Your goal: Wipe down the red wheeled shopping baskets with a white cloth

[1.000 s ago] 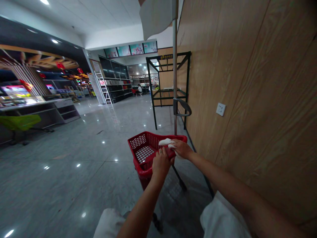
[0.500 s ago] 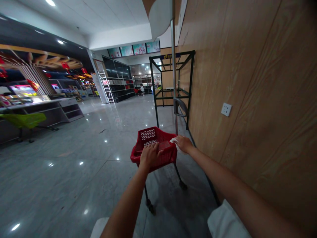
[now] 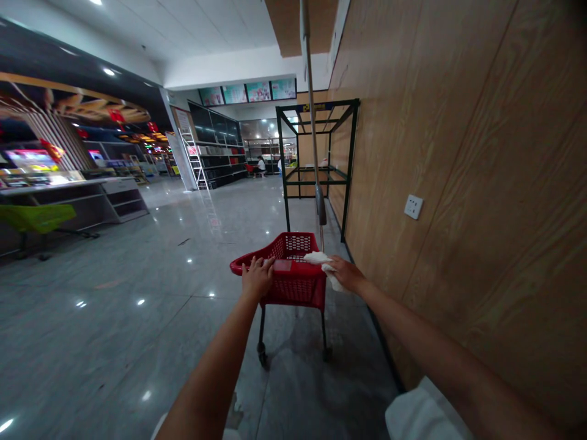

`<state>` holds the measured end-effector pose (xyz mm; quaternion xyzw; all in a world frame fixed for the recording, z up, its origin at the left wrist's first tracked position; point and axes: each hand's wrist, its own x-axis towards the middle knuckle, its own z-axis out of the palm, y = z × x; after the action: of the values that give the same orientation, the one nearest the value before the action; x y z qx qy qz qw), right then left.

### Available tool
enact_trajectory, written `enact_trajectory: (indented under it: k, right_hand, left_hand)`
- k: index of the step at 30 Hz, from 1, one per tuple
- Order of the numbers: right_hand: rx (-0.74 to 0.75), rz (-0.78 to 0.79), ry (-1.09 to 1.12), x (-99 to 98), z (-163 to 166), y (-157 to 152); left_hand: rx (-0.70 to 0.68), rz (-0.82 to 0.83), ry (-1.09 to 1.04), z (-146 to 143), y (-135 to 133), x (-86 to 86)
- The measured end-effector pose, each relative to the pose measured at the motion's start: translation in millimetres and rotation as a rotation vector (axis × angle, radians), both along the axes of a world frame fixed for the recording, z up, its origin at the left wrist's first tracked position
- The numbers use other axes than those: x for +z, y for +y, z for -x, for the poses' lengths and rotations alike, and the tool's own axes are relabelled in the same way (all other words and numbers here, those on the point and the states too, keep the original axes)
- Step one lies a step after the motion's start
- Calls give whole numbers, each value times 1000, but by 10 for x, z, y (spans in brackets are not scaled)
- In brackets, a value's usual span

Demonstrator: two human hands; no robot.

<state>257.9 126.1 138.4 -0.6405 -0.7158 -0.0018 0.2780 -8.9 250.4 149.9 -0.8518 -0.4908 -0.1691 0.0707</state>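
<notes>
A small red plastic shopping cart (image 3: pixel 300 290) on dark legs with wheels stands in front of me, its handle bar toward me. My left hand (image 3: pixel 257 278) is closed over the left part of the handle. In my right hand (image 3: pixel 347 273) is a white cloth (image 3: pixel 316 258), which touches the handle's right end. Some of the cloth hangs below the fingers. A tall metal pole (image 3: pixel 312 122) rises at the cart's right side, with a grey part partway up.
A wood-panelled wall (image 3: pixel 458 153) with a socket (image 3: pixel 413 206) runs close along my right. Ahead stands a dark metal frame (image 3: pixel 285 208). A green cart (image 3: pixel 39 218) is by the counter (image 3: pixel 114 189) at left. A ladder (image 3: pixel 198 165) leans near shelves (image 3: pixel 229 162); people are far back.
The cart has swung round, bringing its handle squarely toward me, and the pole has turned with it. My left hand has moved left. The cloth now spreads further over the handle.
</notes>
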Motion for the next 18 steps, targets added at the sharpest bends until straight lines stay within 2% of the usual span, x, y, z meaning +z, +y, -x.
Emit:
enact_trajectory:
  k: [2, 4, 8, 12, 15, 17, 18]
  right_hand:
    - [-100, 1, 52, -70, -72, -10]
    - [-131, -63, 117, -176, -48, 15]
    - [-53, -178, 221, -354, 208, 97]
    - [95, -76, 242, -359, 354, 89]
    - [229, 41, 216, -322, 255, 11]
    - [200, 78, 221, -317, 122, -38]
    - [132, 74, 241, -325, 53, -49]
  left_hand:
    - [59, 8, -15, -74, -40, 30]
    - [55, -33, -55, -226, -159, 41]
    - [-163, -108, -148, -715, -544, 30]
    - [-254, -102, -170, -1161, -789, 13]
    - [-193, -101, -186, -1258, -768, -56]
    - [-139, -125, -147, -1191, -707, -148]
    - [-120, -140, -104, -1129, -677, -202]
